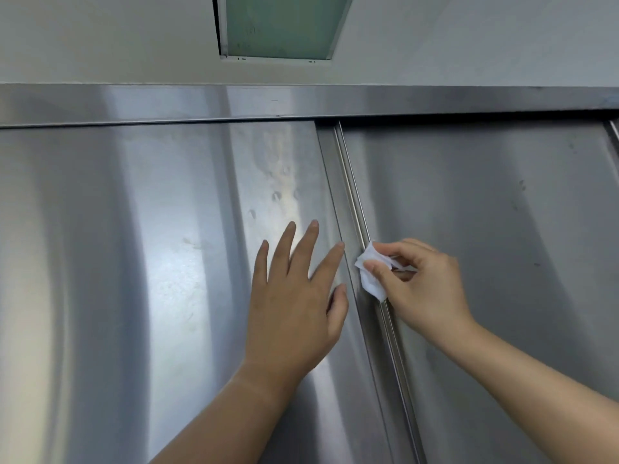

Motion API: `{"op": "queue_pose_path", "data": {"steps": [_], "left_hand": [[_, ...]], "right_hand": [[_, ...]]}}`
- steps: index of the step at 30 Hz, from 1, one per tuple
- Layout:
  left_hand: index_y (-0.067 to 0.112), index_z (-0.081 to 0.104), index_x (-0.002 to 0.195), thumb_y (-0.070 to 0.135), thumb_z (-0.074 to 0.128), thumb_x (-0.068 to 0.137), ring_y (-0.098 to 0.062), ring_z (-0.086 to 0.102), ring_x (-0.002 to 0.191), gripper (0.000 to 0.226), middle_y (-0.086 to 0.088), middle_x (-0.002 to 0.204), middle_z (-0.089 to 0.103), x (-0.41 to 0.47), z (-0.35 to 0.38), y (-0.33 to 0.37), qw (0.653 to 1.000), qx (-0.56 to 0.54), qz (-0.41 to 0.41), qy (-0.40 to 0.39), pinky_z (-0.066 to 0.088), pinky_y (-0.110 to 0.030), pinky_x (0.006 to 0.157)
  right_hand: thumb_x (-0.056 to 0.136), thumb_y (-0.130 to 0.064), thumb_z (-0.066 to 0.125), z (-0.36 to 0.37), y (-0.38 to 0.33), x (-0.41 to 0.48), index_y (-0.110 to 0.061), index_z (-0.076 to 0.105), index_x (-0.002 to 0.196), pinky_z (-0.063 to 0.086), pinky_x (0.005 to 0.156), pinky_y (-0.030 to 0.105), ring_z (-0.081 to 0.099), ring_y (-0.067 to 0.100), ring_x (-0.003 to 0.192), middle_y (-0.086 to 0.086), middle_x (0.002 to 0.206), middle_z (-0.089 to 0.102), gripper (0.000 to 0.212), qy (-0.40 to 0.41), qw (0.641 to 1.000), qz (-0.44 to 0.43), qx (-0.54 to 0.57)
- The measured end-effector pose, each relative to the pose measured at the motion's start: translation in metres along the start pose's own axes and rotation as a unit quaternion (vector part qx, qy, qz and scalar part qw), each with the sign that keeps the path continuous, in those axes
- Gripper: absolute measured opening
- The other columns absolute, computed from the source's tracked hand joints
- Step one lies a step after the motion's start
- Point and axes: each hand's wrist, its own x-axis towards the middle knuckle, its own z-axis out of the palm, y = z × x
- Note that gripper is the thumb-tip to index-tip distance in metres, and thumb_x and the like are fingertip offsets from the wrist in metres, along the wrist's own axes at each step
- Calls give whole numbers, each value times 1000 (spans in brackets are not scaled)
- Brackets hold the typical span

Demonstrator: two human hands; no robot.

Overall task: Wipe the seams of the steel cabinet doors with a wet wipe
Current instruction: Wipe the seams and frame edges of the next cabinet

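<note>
Head view: two brushed steel cabinet doors filled most of the frame, the left door and the right door, meeting at a vertical seam that ran from the upper centre down toward the lower right of centre. The seam showed a narrow recessed strip on the left door's edge and a thin raised bead beside it. The left hand was open, with its fingers straight and spread, laid flat against the left door close to that door's right edge; the index fingertip reached the edge of the recessed strip and the thumb lay just beside it. The right hand came in from the lower right, across the right door, with its fingers curled. It pinched a small, folded white wet wipe between thumb and forefinger. The wipe was on the seam, about midway along its visible length, touching the raised bead and overlapping the recessed strip, just beside the left index finger. Fingerprint smudges marked the left door above the left hand, near its right edge. A horizontal steel rail capped both doors along their top edges. Above the rail stood a pale wall holding a frosted green glass panel in a metal frame.
</note>
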Motion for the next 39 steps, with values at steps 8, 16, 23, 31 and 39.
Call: {"op": "queue_pose_path", "data": {"steps": [8,16,23,31,39], "left_hand": [[22,54,136,38,40,90,-34,33,139,51,-12,147,43,-3,0,2,1000,11,5,0,25,-54,112],[21,54,136,38,41,89,-35,34,139,52,-12,147,43,-2,-1,2,1000,13,8,-9,24,-54,112],[16,48,141,39,43,88,-34,27,143,57,-13,152,35,-13,4,18,1000,1,-19,-18,18,-52,114],[12,42,144,35,37,91,-35,26,143,58,-13,153,33,-20,7,33,998,20,-41,-40,14,-51,114],[11,42,143,33,38,91,-36,25,143,57,-14,153,34,-21,7,33,998,22,-41,-42,14,-51,114]], "right_hand": [[80,-17,74,7,4,-13,-27,73,96,44,67,4,64,0,80,-11,86,69,19,33,996,55,61],[75,-14,78,5,1,-10,-36,70,81,49,67,9,66,4,74,-14,79,70,24,26,988,94,116],[77,-11,76,2,5,-42,-30,73,86,47,67,7,66,7,77,-10,80,71,21,34,985,112,130],[77,-11,76,3,-1,-13,-32,70,84,45,67,5,63,-4,72,-12,82,70,23,24,988,97,119],[76,-9,77,-5,10,-49,-25,74,89,43,64,4,63,-2,74,-13,77,68,21,5,991,84,107]]}}
